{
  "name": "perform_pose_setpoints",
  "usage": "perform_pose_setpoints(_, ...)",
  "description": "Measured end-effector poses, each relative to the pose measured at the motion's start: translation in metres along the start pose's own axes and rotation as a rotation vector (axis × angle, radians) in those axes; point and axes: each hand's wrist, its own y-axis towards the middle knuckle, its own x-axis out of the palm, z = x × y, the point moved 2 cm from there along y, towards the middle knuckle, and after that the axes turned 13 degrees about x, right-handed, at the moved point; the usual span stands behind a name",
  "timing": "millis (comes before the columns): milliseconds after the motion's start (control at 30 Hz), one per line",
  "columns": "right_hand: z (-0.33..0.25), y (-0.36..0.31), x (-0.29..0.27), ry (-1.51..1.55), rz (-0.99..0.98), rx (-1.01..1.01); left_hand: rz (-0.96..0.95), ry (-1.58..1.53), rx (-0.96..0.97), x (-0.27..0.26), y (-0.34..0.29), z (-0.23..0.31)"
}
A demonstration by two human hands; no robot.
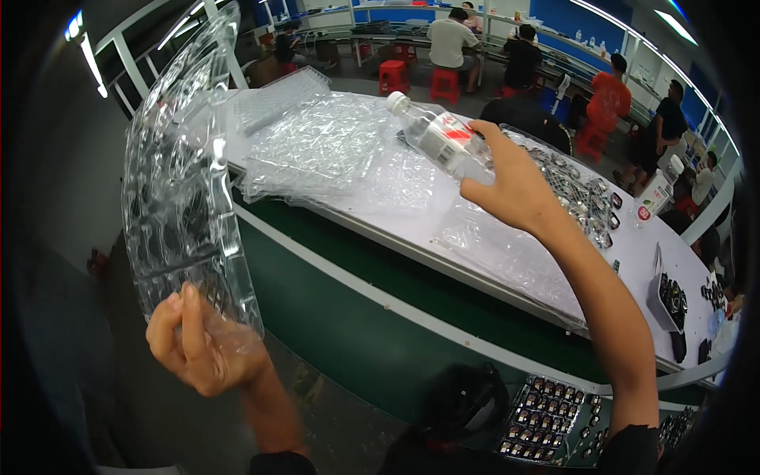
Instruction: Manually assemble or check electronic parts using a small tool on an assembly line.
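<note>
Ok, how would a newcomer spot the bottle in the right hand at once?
Find the long white table, then the right hand above it. That hand grips a clear plastic bottle, tilted, its white cap toward the upper left. Unlike the other bottle farther right, it is hand-held.

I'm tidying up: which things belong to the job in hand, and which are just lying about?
Seemingly in the job:
clear plastic tray, in the left hand
white-capped bottle, in the right hand
pile of clear plastic

Apparently just about:
red stools
far-right bottle
</note>
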Motion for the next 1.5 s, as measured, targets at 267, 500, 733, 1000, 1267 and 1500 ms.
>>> perform_pose_setpoints(267, -0.124, 0.131, 0.122, -0.21, 0.03, -0.296, -0.689, 0.216, -0.347, -0.182, -0.138, 0.031)
perform_pose_setpoints(500, -0.13, 0.166, 0.19, -0.382, 0.003, -0.309, -0.913, 0.238, -0.571, -0.281, -0.152, 0.064)
perform_pose_setpoints(733, -0.124, 0.172, 0.167, -0.473, 0.212, -0.422, -0.712, 0.054, -0.595, -0.261, -0.138, 0.074)
perform_pose_setpoints(1000, -0.098, -0.127, 0.06, 0.029, -0.075, -0.259, -0.921, -0.489, -0.335, -0.255, -0.123, 0.117)
perform_pose_setpoints(1267, 0.095, -0.43, 0.056, 0.974, -0.461, 0.959, -0.767, -1.125, -0.097, -0.211, -0.13, 0.193)
perform_pose_setpoints(1500, 0.144, -0.526, 0.035, 1.381, 0.13, 1.211, -0.968, -1.584, 0.232, -0.17, -0.116, 0.298)
